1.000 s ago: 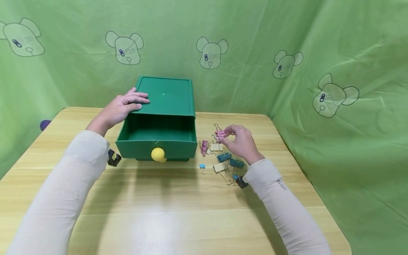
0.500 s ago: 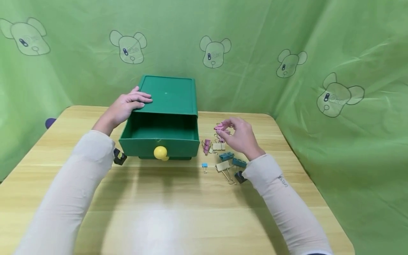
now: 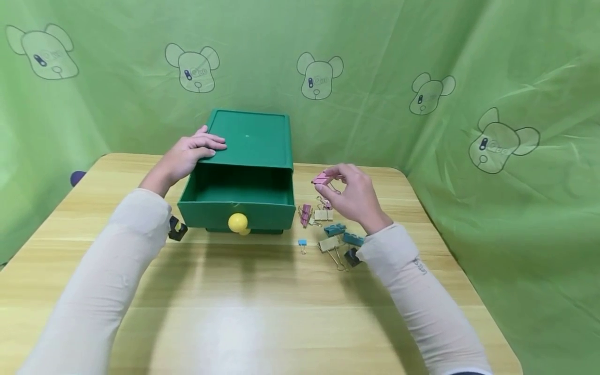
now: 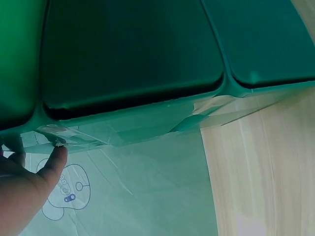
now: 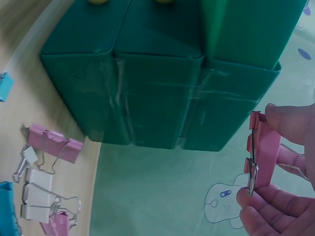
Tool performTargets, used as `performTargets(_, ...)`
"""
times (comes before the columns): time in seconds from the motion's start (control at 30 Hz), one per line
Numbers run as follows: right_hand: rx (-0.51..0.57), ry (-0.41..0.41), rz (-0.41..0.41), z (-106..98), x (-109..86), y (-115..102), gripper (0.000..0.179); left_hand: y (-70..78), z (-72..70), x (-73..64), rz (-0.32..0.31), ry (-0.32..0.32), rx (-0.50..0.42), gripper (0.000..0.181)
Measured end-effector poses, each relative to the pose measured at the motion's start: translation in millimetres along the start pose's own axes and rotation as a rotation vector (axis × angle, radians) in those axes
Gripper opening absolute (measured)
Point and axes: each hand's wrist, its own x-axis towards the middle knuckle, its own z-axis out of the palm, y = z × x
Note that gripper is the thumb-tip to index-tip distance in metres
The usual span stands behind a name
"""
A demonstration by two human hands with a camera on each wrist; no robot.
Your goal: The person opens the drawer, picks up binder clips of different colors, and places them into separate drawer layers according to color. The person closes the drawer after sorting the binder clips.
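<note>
In the head view, my left hand rests on the left edge of a green drawer cabinet, its fingers lying over the top. The top drawer is pulled out, and its yellow knob faces me. Between thumb and fingers, my right hand pinches a pink binder clip, raised above the table just right of the cabinet. The right wrist view shows this pink binder clip up close, wire handles at its sides. Only a thumb and part of the left hand show in the left wrist view.
Right of the drawer lie several binder clips on the wooden table: a pink clip, a white clip, a teal clip, a cream clip and a small blue clip. A green curtain stands behind.
My right hand has lifted the pink binder clip up and away from the other clips. The left hand stays on the cabinet; the whole head view has shifted slightly.
</note>
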Motion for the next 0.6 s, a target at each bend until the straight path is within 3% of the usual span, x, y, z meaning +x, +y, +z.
performTargets(0.27,0.016,0.004,-0.029,-3.3,1.1,-11.9,0.038,-0.6,1.4,-1.4,-0.002,0.012,-0.012,0.029)
performTargets(0.6,0.057,0.072,-0.155,-4.6,4.2,-26.3,0.032,0.0,0.5,0.9,0.011,0.013,-0.016,0.029)
